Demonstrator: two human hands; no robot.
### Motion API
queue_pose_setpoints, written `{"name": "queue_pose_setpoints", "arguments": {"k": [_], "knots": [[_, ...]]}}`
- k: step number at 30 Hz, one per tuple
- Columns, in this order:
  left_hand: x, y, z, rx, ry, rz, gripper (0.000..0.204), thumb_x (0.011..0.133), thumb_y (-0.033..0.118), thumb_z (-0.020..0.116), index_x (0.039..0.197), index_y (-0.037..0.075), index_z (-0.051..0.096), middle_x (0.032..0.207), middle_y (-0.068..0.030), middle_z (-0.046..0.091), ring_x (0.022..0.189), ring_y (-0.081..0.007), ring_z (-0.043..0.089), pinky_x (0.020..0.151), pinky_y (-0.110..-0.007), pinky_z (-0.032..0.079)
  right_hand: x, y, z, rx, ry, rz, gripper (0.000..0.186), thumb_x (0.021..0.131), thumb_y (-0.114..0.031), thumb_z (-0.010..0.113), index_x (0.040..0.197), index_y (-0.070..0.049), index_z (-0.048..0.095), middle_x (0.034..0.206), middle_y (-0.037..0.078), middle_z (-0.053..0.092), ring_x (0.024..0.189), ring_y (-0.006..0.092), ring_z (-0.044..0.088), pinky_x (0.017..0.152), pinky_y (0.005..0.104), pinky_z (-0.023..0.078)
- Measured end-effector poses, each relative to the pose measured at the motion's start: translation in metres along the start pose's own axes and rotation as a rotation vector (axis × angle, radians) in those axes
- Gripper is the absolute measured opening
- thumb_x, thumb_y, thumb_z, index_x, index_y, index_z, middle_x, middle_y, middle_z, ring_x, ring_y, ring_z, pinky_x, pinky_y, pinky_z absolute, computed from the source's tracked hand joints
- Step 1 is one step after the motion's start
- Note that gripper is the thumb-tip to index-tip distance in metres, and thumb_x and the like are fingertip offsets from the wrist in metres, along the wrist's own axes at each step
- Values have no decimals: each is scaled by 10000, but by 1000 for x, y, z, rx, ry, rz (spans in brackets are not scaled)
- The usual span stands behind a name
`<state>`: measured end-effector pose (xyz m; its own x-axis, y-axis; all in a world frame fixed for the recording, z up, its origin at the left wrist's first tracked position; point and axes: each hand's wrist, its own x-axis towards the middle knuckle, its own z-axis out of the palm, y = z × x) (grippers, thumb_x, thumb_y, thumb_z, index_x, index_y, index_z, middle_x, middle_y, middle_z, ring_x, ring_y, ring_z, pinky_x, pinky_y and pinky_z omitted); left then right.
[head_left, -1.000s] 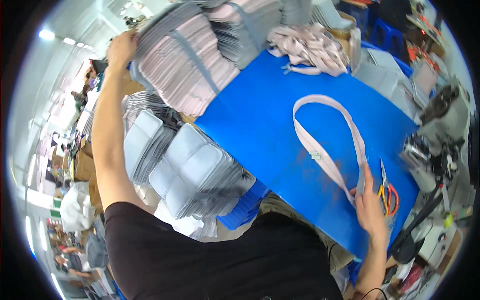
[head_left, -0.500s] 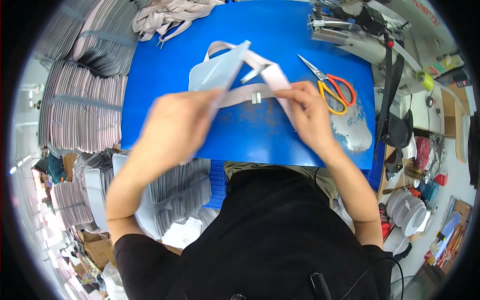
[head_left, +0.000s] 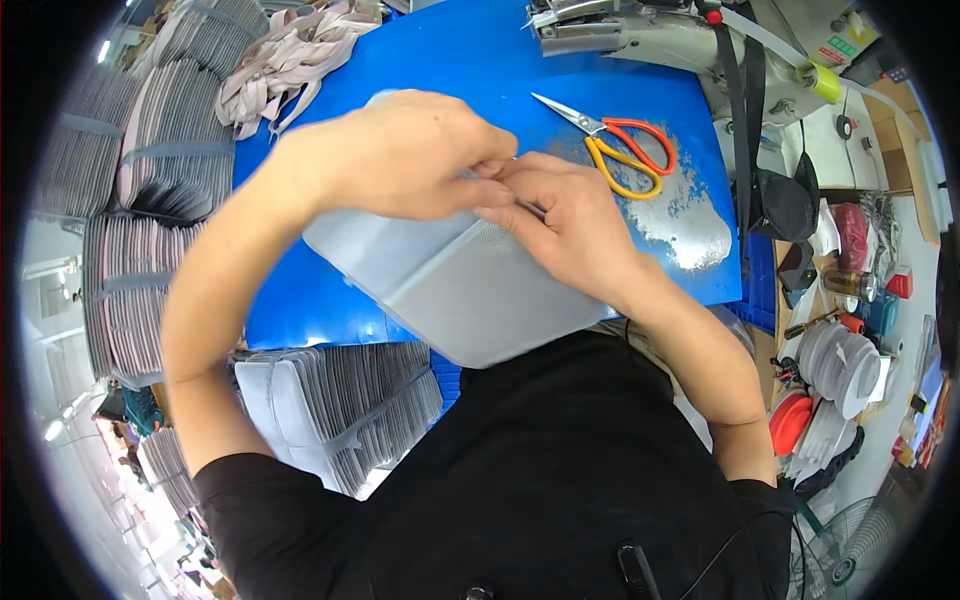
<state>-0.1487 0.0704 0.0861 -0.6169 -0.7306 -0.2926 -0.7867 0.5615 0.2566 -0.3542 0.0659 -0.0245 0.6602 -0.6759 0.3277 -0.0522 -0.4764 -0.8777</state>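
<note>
A light grey panel, rounded at its corners and creased across the middle, hangs over the table's near edge. My left hand reaches across its far side, with thumb and fingers closed at the panel's edge. Touching those fingertips, my right hand is closed on the same edge. Whatever small part lies between the fingertips is hidden, and the pink strap cannot be seen there. Beyond my right hand lie scissors with one red and one yellow handle, blades pointing far left.
The blue table has a worn patch at right. Loose pale straps are heaped at its far left. Bundled stacks of grey panels stand left, another stack below the near edge. A machine occupies the far right.
The grey panel has come nearer and opened out toward me. My hands have moved together at its far edge. The pink strap and metal clip have gone out of sight.
</note>
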Motion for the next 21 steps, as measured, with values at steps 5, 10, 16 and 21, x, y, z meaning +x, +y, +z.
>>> {"name": "queue_pose_setpoints", "arguments": {"k": [5,10,16,21], "knots": [[0,-22,-30,-189,-145,-20,268,961,201,704,841,28,539,751,-118,533,703,-297,537,659,-412,419,1,9,-10,30,95,-24,183,858,-183,825,914,-30,743,958,113,731,801,282,691,689,371,540],[-26,-37,-20,-273,-34,-144,237,929,180,763,854,30,596,811,-58,589,766,-184,559,703,-347,442,-5,24,-6,79,92,-17,207,841,-186,851,846,-31,714,882,79,721,784,219,677,669,338,524],[-55,-50,-13,-431,183,-106,186,919,147,770,857,38,633,939,-65,676,878,-163,629,834,-308,494,-8,23,-3,270,14,242,246,857,-145,860,827,-29,645,839,32,685,660,83,592,618,243,468],[-67,-52,-11,-461,238,-88,141,896,100,777,847,28,666,964,-87,716,918,-167,671,847,-309,514,-5,18,5,436,-5,263,183,873,-107,833,984,-27,711,883,27,681,688,78,601,646,233,482]]}}
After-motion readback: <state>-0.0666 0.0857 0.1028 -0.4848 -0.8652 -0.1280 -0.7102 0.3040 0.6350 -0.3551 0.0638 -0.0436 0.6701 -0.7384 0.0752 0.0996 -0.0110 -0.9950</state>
